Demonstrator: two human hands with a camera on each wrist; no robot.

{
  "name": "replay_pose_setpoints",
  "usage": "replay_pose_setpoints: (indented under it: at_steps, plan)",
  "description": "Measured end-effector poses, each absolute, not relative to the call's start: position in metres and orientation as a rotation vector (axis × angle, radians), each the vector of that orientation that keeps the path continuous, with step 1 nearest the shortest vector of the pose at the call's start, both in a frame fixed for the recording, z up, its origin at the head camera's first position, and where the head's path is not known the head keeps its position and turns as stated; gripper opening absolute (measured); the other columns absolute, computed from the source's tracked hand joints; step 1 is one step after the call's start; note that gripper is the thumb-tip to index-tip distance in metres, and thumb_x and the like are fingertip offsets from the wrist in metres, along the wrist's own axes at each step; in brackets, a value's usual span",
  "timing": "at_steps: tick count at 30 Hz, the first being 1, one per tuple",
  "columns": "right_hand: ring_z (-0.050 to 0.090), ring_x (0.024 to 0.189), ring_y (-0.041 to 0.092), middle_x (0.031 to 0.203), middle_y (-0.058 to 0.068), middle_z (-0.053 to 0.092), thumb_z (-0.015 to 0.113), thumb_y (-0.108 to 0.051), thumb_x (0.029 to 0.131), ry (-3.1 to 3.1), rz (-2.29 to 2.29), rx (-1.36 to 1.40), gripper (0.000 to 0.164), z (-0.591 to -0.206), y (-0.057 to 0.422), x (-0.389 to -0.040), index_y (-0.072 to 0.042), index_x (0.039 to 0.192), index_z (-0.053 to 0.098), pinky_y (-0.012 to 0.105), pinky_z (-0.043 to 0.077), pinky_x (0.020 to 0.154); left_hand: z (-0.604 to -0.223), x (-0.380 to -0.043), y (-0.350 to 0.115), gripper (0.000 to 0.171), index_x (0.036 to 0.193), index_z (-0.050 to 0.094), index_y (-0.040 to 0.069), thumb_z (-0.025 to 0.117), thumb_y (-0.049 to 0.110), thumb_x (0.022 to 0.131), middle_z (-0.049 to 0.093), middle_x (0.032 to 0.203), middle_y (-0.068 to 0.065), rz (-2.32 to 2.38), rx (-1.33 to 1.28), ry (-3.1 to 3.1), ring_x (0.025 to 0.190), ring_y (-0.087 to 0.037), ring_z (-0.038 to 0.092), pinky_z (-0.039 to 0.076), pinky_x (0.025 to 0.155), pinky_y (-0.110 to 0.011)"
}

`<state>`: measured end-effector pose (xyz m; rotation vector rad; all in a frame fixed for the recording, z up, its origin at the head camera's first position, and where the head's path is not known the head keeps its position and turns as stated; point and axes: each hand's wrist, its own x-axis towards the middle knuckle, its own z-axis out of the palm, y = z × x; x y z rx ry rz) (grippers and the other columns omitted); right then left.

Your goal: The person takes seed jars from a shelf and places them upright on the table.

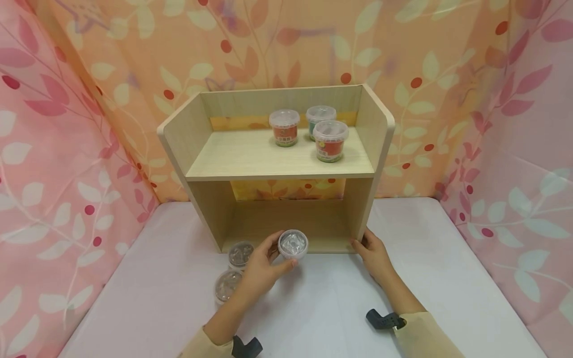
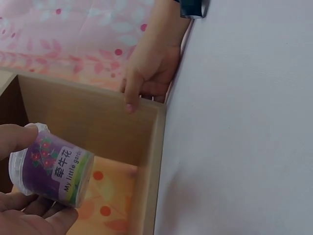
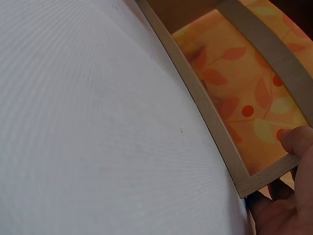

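Note:
My left hand (image 1: 264, 266) grips a small plastic cup (image 1: 293, 243) with a clear lid, in front of the lower compartment of the wooden shelf (image 1: 277, 176). In the left wrist view that cup (image 2: 56, 166) lies tilted between thumb and fingers, its purple label printed with flowers and "My little garden". Low on the shelf's right side panel, my right hand (image 1: 375, 253) holds the front edge. The right wrist view has the right thumb (image 3: 296, 141) on the inner face and the fingers outside. Two lidded cups, one behind (image 1: 240, 254) and one nearer (image 1: 227, 286), stand left of my left hand, partly covered by it.
Three lidded cups stand on the upper shelf: an orange-labelled cup (image 1: 285, 128), a teal-labelled cup (image 1: 319, 119) behind, and a red-labelled cup (image 1: 330, 141) in front. A white-covered table (image 1: 147, 293) carries the shelf. Floral cloth (image 1: 277, 44) hangs behind and at both sides.

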<state>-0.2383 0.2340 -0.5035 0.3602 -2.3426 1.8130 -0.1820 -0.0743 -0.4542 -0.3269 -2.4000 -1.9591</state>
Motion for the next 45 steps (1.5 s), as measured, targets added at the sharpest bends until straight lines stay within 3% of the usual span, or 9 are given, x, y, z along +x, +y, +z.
replay_pose_setpoints:
  at_steps: [12,21,45]
  plan:
    - [0.054,0.132,0.047,0.145,0.034,0.051,0.061,0.001,0.1,-2.361,1.781,0.369,0.059,-0.499,0.232,-0.237,0.004,0.155,0.038,0.007,0.046,0.093,-0.469,-0.186,-0.07,0.076,0.145,0.05,-0.001,0.087,0.004,0.079,0.057,0.142,-0.018,-2.0,-0.29,-2.321,0.132,-0.033,0.056,0.045,0.112,-0.033]
    - [0.053,0.133,0.047,0.146,0.034,0.05,0.061,0.0,0.1,-2.361,1.792,0.374,0.06,-0.502,0.233,-0.238,0.004,0.155,0.037,0.007,0.046,0.093,-0.48,-0.188,-0.067,0.081,0.15,0.037,-0.013,0.082,-0.001,0.083,0.044,0.152,-0.032,-2.13,-0.238,-2.275,0.144,-0.042,0.042,0.038,0.116,-0.041]
    - [0.054,0.131,0.047,0.145,0.034,0.051,0.06,0.0,0.101,-2.363,1.786,0.367,0.059,-0.503,0.233,-0.238,0.004,0.155,0.037,0.008,0.048,0.091,-0.508,-0.198,-0.071,0.085,0.154,0.021,-0.015,0.073,-0.005,0.088,0.03,0.159,-0.035,-2.243,-0.194,-2.26,0.148,-0.046,0.032,0.032,0.12,-0.049]
